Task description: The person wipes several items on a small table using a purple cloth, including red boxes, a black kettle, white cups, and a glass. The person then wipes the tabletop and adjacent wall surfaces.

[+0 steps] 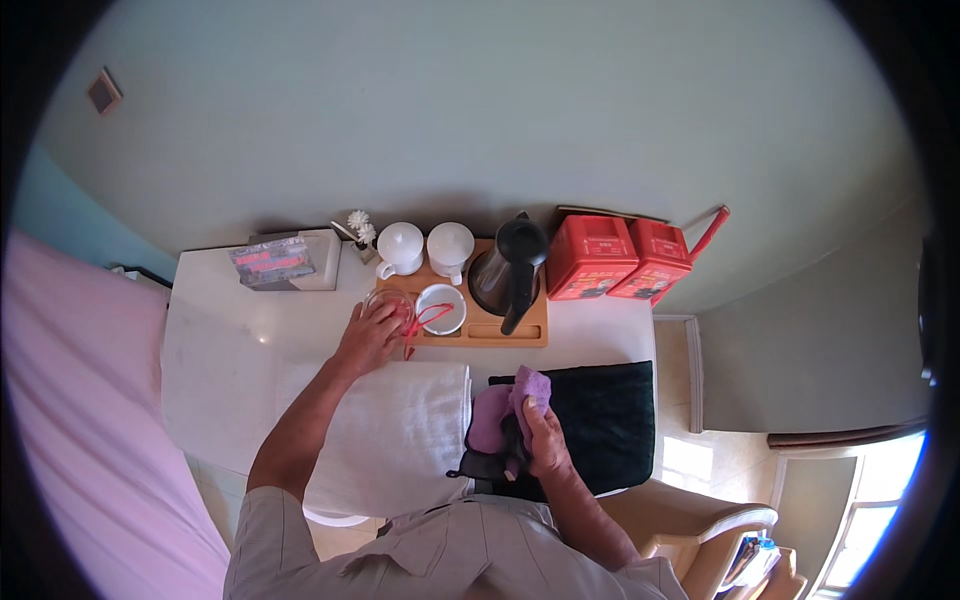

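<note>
My left hand rests its fingers in or on a round clear glass dish with something red inside, on the left front part of a wooden tray; whether it grips anything is hidden. A red cord lies beside it, partly across a white round bowl. My right hand holds a folded purple cloth above a dark green towel. More purple cloth and some black mesh-like fabric are just left of that hand. A folded white towel lies to the left.
Two white lidded mugs and a dark kettle stand on the tray. Two red boxes are at the right, a tissue box and white flowers at the left. A wall rises behind the white table.
</note>
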### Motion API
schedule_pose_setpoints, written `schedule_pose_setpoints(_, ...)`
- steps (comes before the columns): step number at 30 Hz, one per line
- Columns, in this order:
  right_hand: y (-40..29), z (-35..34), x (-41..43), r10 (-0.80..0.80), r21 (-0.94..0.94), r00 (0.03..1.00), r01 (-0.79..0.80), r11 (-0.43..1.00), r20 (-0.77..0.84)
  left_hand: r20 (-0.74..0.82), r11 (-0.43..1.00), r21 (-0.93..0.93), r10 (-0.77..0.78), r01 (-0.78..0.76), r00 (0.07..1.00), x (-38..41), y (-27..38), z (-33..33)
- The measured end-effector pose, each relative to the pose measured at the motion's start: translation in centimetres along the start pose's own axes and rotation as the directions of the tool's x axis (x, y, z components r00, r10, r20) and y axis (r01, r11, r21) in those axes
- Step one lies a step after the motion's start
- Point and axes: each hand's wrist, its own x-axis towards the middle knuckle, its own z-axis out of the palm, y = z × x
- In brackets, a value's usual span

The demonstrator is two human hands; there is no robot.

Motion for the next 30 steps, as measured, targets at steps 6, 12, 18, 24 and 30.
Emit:
schedule_pose_setpoints(6,0.3,-1.8,1.1,0.020,0.074,0.998,-0.016,0.997,-0.057,-0.182,0.999,-0.037,-0.032,0.025,0.983,1.2,3.6,-1.1)
schedule_pose_setpoints(12,0.9,-1.8,0.8,0.008,0.054,0.998,-0.004,0.999,-0.060,-0.257,0.999,0.032,0.005,0.004,0.966,3.5,7.2,-1.6)
schedule_pose_setpoints(18,1.4,-2.3,0.4,-0.022,0.073,0.998,0.027,0.997,-0.064,-0.222,0.999,0.024,0.053,-0.049,0.974,3.1,5.9,-0.4)
schedule_pose_setpoints(24,1.4,-2.5,0.3,0.021,0.053,0.996,-0.017,0.998,-0.083,-0.157,0.969,-0.127,0.192,-0.213,0.969,2.1,8.8,1.2)
schedule_pose_setpoints(30,1.7,-2.8,0.1,-0.006,0.063,0.996,0.011,0.998,-0.084,-0.279,0.994,-0.108,-0.042,0.012,0.959,3.8,11.9,0.6)
